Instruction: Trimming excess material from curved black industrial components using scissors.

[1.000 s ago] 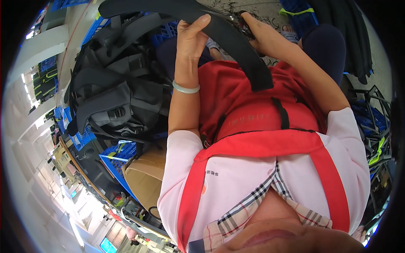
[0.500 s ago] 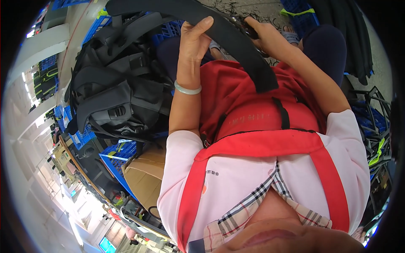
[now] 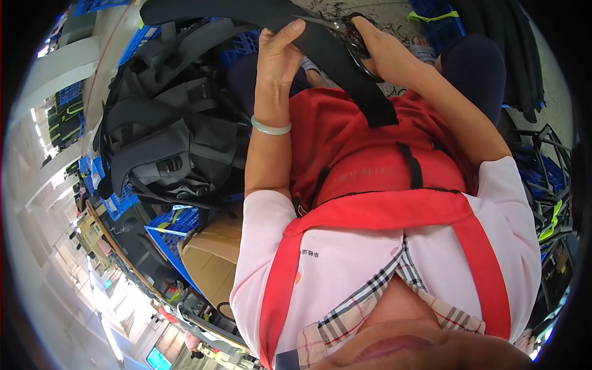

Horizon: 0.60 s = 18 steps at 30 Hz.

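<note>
Thumb on top, my left hand (image 3: pixel 280 52) pinches a long black padded strap (image 3: pixel 336 65). One end of the strap hangs over my red apron (image 3: pixel 345 154), and the rest arches away to the upper left. A pair of scissors (image 3: pixel 353 43) with dark handles is in my right hand (image 3: pixel 388 55), just right of the strap. The blades point left across the strap's far edge; whether they are spread cannot be made out.
Black straps and buckled webbing (image 3: pixel 179 142) pile up at my left over blue crates. A cardboard box (image 3: pixel 213 250) stands behind the pile. Black strips hang over a blue crate (image 3: pixel 438 21) at far right. Dark scraps (image 3: pixel 388 21) litter the floor.
The strap and my left hand have shifted slightly left. My right hand has moved a little left, and the scissors' blades now show across the strap's edge.
</note>
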Motion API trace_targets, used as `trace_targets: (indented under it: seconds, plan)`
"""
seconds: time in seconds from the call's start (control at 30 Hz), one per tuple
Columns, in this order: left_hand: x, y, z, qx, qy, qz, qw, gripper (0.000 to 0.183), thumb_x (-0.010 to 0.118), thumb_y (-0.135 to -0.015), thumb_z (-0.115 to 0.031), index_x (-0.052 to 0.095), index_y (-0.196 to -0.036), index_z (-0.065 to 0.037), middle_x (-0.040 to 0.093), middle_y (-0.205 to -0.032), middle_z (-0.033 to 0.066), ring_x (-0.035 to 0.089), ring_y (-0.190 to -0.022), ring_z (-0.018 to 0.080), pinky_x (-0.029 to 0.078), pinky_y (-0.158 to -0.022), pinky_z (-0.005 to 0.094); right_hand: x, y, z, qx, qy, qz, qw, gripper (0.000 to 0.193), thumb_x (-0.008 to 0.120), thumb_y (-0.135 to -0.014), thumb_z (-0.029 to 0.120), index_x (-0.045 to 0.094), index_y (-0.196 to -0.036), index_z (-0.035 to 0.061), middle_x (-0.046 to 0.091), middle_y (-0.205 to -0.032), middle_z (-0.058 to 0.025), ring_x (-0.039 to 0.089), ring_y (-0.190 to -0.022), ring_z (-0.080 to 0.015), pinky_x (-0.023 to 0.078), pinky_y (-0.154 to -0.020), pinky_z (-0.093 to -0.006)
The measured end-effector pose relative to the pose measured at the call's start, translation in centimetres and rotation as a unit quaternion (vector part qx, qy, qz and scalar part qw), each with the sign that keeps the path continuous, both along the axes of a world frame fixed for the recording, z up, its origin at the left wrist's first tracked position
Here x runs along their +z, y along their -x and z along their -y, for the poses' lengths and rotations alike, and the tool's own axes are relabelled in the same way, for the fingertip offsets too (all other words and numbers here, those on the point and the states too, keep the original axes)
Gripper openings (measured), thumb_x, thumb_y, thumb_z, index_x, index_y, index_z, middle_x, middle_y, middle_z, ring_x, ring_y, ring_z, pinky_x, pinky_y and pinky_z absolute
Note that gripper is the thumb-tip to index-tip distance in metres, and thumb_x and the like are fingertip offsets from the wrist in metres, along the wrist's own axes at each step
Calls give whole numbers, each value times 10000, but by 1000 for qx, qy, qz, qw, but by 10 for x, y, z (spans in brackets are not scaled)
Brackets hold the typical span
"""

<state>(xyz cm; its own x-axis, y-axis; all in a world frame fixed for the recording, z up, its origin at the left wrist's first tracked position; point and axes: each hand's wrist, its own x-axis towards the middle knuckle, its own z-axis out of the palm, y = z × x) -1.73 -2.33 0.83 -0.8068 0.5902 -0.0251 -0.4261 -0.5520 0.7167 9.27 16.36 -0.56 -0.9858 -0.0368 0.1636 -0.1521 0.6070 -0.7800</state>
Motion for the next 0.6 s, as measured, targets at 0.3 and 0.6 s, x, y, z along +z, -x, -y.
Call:
trace_targets:
  seconds: [0.3, 0.6]
  plan:
    - [2, 1, 2, -6, -22, 45, 999, 162, 657, -774, 32, 651, -910, -55, 669, -894, 65, 644, -851, 186, 525, -815, 329, 28, -2, -6, 77, 30, 119, 989, 548, 674, -771, 176, 357, -1190, 20, 567, -1065, -210, 569, -907, -404, 451, -767, -442]
    - [-8, 6, 4, -9, -20, 18, 1000, 253, 654, -792, -12, 620, -1037, -65, 651, -1010, 74, 622, -956, 223, 483, -918, 374, 9, 0, -4, 59, 12, 44, 997, 530, 657, -763, 98, 371, -1202, 17, 588, -940, -236, 553, -871, -420, 446, -739, -416]
